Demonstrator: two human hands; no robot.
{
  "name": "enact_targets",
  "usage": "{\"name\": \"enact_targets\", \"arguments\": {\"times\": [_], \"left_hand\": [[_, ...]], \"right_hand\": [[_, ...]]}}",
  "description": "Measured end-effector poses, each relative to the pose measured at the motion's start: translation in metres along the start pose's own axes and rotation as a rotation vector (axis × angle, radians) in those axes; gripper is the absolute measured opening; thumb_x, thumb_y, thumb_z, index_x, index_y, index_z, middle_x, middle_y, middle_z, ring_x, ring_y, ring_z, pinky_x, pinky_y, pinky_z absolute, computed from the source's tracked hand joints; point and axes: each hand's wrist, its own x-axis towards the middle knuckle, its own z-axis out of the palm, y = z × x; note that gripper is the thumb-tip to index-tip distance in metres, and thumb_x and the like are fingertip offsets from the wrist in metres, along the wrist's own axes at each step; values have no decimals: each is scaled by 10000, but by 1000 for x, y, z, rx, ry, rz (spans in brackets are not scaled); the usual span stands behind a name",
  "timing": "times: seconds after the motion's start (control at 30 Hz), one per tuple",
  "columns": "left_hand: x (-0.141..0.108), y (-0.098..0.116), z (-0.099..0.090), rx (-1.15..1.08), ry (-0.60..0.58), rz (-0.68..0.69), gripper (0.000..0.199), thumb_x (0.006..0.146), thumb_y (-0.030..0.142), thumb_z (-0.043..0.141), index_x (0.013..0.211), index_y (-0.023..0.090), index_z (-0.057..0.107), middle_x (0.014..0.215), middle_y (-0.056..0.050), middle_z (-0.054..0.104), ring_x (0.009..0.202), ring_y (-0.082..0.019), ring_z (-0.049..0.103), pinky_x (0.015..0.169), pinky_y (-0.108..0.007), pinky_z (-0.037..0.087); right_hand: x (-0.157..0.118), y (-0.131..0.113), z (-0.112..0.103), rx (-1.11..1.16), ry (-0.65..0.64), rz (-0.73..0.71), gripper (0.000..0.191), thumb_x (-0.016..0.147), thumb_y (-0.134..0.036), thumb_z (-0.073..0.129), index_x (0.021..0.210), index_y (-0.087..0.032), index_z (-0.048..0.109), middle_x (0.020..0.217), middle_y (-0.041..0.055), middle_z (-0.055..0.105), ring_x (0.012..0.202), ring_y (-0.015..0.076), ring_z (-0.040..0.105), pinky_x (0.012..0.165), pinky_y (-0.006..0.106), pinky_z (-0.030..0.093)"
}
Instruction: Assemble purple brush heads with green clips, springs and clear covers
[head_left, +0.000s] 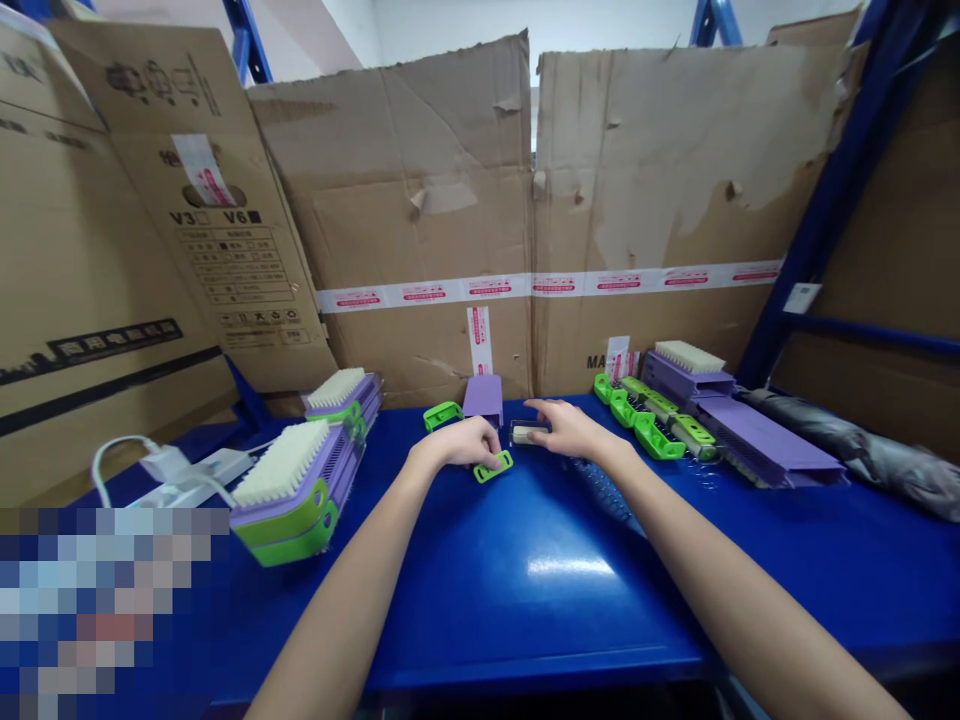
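My left hand (469, 441) pinches a green plastic end cap (493, 467) with slots in it, just above the blue tabletop. Right of it, my right hand (568, 428) has its thumb on a cream block in a dark frame (527, 434); its index finger stretches out beyond, and the other fingers are partly hidden. Behind my hands stands a purple plastic shell (484, 398). Beside that shell lies another green end cap (442, 415). A clear, patterned plastic sheet or bag (604, 487) lies partly under my right forearm.
At left are purple brushes with cream bristles (283, 462) and a white power strip (199, 475). To the right sit several green end caps (656, 437), purple shells (765, 440) and a grey wrapped bundle (862, 445). Cardboard sheets (420, 220) wall the back of the blue table (540, 620).
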Motion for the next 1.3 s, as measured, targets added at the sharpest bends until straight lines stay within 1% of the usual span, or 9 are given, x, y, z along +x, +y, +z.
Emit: {"name": "enact_targets", "arguments": {"times": [0.13,0.3,0.37,0.5,0.63,0.9,1.0,1.17,1.3], "left_hand": [[2,6,0,-116,120,137,188,694,313,639,792,155,668,675,10,655,601,-114,579,520,-201,429],[0,21,4,134,675,302,103,771,235,584,797,164,654,798,-25,660,796,-144,586,711,-246,457],[1,25,9,346,770,342,92,782,198,562,803,173,647,855,-44,659,884,-169,571,774,-274,443],[7,33,27,714,613,331,162,824,159,489,860,146,646,865,-97,665,895,-214,580,796,-339,408],[9,39,41,874,492,354,246,861,138,411,840,126,655,841,-128,674,888,-242,599,798,-382,369],[8,38,44,868,565,411,225,855,232,448,839,131,649,846,-117,659,872,-245,581,772,-394,359],[10,36,42,844,669,381,283,891,258,400,840,138,652,832,-120,640,884,-255,559,776,-399,368],[14,23,32,666,1021,-6,380,861,436,474,1051,139,613,1029,-163,585,1011,-308,517,810,-402,397],[17,6,22,466,903,-239,488,805,541,515,1119,181,616,1051,-141,605,1013,-301,575,826,-382,427]], "right_hand": [[-5,8,6,51,-3,-21,567,779,-288,592,1321,-158,488,1109,107,652,974,220,612,810,287,442],[-9,11,8,204,-21,-83,682,683,-142,642,1340,-147,460,1068,76,672,942,197,621,816,275,450],[-9,8,8,250,-29,-89,711,671,-151,662,1349,-151,446,1054,68,675,922,194,627,806,277,459],[-7,3,10,296,-18,-122,718,670,-197,680,1347,-154,445,1112,81,661,965,210,626,834,295,462],[-7,4,12,262,1,-122,725,672,-227,676,1352,-127,445,1126,109,655,989,230,623,840,307,461],[-7,5,11,270,11,-157,690,663,-153,616,1335,-126,462,1065,94,676,933,221,634,793,294,468],[-5,6,13,269,12,-173,668,680,-177,634,1324,-117,469,1062,101,676,919,229,638,781,305,476],[-6,5,13,227,9,-111,700,686,-225,688,1344,-151,461,1140,115,649,989,247,627,850,334,471],[-9,1,10,230,-13,-99,710,706,-211,680,1369,-139,435,1162,132,641,1052,246,612,911,334,454]]}}
